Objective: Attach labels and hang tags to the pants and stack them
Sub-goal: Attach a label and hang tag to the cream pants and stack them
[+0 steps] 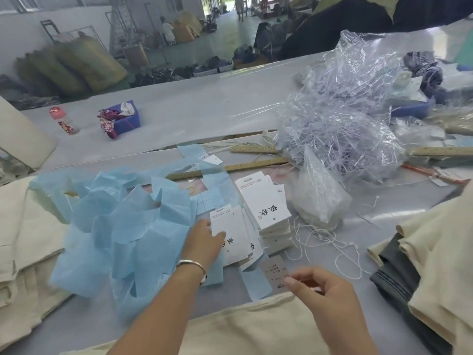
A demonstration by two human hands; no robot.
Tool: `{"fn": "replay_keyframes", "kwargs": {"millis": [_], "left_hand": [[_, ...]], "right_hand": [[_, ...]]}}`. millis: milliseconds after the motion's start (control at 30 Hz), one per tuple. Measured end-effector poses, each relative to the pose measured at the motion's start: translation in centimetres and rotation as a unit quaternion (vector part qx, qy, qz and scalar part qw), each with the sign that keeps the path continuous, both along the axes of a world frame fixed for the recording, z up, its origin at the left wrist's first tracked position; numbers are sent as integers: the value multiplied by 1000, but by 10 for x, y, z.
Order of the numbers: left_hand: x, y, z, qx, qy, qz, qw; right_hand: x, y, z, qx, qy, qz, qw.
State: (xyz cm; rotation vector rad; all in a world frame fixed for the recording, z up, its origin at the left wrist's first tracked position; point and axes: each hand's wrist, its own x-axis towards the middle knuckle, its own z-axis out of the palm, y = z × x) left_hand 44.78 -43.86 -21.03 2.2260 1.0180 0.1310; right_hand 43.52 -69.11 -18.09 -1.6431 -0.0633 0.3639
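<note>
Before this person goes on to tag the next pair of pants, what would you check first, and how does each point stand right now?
1. Hang tag in reach: ok. The left hand rests on a white tag from the loose pile.
2. Label in hand: ok. The right hand pinches a grey label.
3. Strings nearby: ok. White strings lie right of the tag stack.
4. Pants ready: ok. Cream pants lie at the near edge.
5. Tag free to lift: cannot tell. Blue paper crowds its left side.
6. Tag and label sizes match: cannot tell; print too small.
</note>
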Motion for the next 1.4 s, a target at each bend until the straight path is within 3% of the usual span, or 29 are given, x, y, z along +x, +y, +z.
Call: {"fn": "replay_keyframes", "kwargs": {"millis": [67, 133, 233, 433, 633, 767, 867, 933, 1000, 1167, 1233, 1267, 1400], "left_hand": [[27, 25, -12, 82, 40, -36, 995], [52, 47, -17, 159, 99, -139, 972], [78, 73, -16, 152, 126, -238, 951], [85, 85, -26, 212, 139, -279, 926], [76, 75, -30, 234, 34, -234, 943], [66, 70, -2, 142, -76, -111, 981], [46, 67, 36, 31, -174, 5, 984], [21, 53, 56, -168, -256, 95, 947], [-13, 28, 71, -373, -276, 129, 876], [-98, -54, 81, -603, -205, 80, 767], [-124, -87, 80, -644, -217, 62, 731], [-134, -101, 80, -642, -220, 51, 733], [-164, -145, 80, -517, -237, 42, 821]], "right_hand": [[2, 1, -7, 4, 25, 13, 1000], [5, 1, -14, 3, 38, 23, 999], [10, -1, -24, -2, 46, 26, 999], [13, 0, -31, -8, 62, 28, 998], [9, 0, -32, -8, 68, 10, 998], [1, 2, -25, -15, 23, -3, 1000], [-6, 0, -18, -11, 13, -4, 1000], [-11, 0, -12, 13, 34, -5, 999], [-19, 5, -1, 69, 81, -7, 994], [-49, 11, 34, 266, 231, -19, 936], [-63, 7, 47, 292, 242, -4, 925], [-70, 5, 53, 294, 241, 0, 925], [-92, -8, 66, 254, 213, 0, 943]]}}
